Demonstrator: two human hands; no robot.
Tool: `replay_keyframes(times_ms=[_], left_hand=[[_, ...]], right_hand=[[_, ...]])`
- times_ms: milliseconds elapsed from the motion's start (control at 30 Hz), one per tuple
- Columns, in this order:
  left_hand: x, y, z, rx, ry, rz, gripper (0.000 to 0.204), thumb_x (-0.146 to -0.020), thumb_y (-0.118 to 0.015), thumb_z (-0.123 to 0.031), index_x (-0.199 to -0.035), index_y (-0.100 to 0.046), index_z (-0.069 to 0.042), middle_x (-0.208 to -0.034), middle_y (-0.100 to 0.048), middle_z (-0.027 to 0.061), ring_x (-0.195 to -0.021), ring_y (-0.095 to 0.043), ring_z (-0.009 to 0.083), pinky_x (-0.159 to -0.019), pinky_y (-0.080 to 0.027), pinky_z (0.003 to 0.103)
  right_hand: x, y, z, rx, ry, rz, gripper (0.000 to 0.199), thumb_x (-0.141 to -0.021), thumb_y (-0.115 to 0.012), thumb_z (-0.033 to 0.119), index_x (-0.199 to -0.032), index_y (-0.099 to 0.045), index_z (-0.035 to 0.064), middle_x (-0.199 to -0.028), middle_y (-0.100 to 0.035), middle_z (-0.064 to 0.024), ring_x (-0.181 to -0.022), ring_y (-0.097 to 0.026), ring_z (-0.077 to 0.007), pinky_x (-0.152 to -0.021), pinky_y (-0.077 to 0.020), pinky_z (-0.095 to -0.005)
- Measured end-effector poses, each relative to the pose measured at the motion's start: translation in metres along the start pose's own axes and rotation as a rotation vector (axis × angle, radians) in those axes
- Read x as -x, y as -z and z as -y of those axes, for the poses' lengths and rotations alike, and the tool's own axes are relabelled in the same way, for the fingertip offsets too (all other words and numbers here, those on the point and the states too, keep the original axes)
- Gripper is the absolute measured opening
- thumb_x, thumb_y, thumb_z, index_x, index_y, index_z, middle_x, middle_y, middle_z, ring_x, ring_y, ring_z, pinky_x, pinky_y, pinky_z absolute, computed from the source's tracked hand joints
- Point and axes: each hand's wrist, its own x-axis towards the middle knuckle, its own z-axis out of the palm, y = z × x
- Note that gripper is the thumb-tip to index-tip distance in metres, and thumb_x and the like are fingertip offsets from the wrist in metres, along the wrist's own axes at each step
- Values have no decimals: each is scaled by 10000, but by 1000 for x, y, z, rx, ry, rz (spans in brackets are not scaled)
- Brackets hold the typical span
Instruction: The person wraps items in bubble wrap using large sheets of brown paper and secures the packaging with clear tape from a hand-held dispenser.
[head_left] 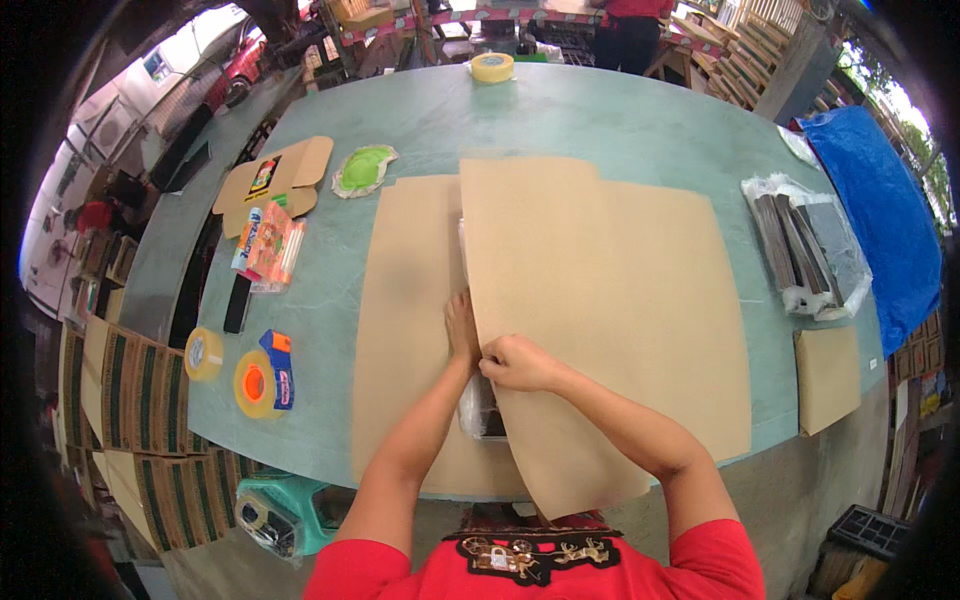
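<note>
The cardboard sheet [620, 320] is coloured a plain, even tan, and it is set off by the muted grey-green of the tabletop [640, 115]. A bright blue is carried by the tarpaulin [870, 225]. The tape dispenser [282, 372] is coloured blue and orange, while the far tape roll [492, 68] is tinted yellow. The round pad [365, 170] is coloured lime green and edged in off-white. On the flattened carton [300, 160], brown is interrupted by a black printed panel. The red shirt [400, 575] is decorated with a black patch [540, 555], patterned in gold and pale motifs. The stacked cartons [150, 400] are banded dark green over brown.
</note>
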Motion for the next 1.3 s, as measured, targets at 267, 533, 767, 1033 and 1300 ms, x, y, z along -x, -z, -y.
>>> replay_keyframes(times_ms=[267,533,767,1033,1300], left_hand=[[-2,-13,15,-24,-116,-101,333,-785,-498,-177,-1064,-469,1,-1025,-490,168,-990,-435,330,-845,-366,402],[-35,51,-17,573,629,340,596,-803,-486,-501,-956,-585,67,-971,-591,196,-900,-571,273,-765,-432,367],[-43,-4,0,462,490,515,680,-757,-508,-560,-1016,-550,68,-1006,-562,206,-965,-528,297,-849,-371,407],[-2,-23,-47,-185,92,63,656,-766,-487,-532,-1142,-433,2,-1072,-449,180,-1052,-382,334,-899,-274,446],[-2,-30,-36,-57,103,1,561,-803,-476,-468,-1090,-459,14,-1076,-448,180,-1036,-383,344,-887,-286,448]], right_hand=[[0,-23,-31,-224,-120,-24,248,-781,-512,220,-760,-555,-23,-705,-591,-128,-627,-556,-234,-571,-421,-368],[230,204,-29,-322,-369,-686,199,-779,-548,197,-782,-606,7,-676,-543,17,-615,-486,-71,-552,-371,-213],[227,216,-31,-48,-528,-487,231,-809,-494,186,-709,-558,-12,-602,-481,32,-567,-462,-61,-507,-384,-237],[65,80,-29,170,17,-26,206,-724,-498,162,-678,-540,-35,-674,-546,-238,-625,-553,-363,-606,-431,-437],[15,0,-61,470,-62,-64,201,-680,-545,188,-574,-576,19,-591,-566,-181,-575,-569,-345,-572,-452,-437]])
